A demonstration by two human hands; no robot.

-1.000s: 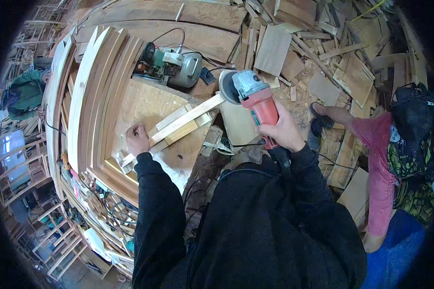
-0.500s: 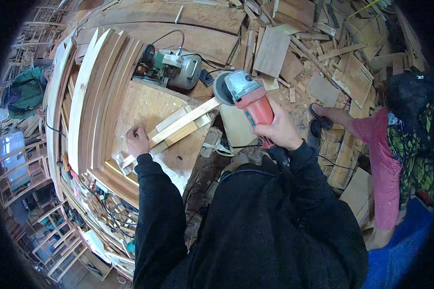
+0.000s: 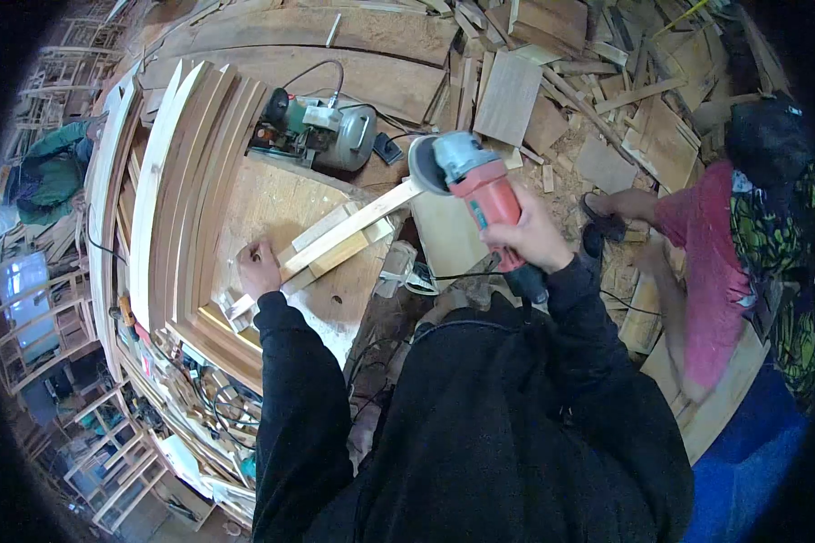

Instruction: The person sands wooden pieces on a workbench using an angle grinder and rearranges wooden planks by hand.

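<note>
My right hand (image 3: 532, 237) is wrapped round the body of a red angle grinder (image 3: 493, 198). The grinder's round disc (image 3: 428, 165) is at the far end of a pale wooden strip (image 3: 353, 224). On the near end of this strip rests my left hand (image 3: 260, 269), its fingers curled round the wood. Shorter wooden blocks (image 3: 339, 253) lie along both sides of the strip, on a wooden work surface (image 3: 254, 195).
Long curved wooden pieces (image 3: 161, 190) stand stacked at the left. A green machine with a motor (image 3: 346, 136) is beyond the work surface. Scrap boards (image 3: 507, 95) litter the floor. A person in red shorts (image 3: 711, 290) is at the right, another person in green (image 3: 50, 176) far left.
The grinder has shifted slightly back and forth at the strip's end. My left hand has stayed in place. The person at the right has moved their legs and leaned differently.
</note>
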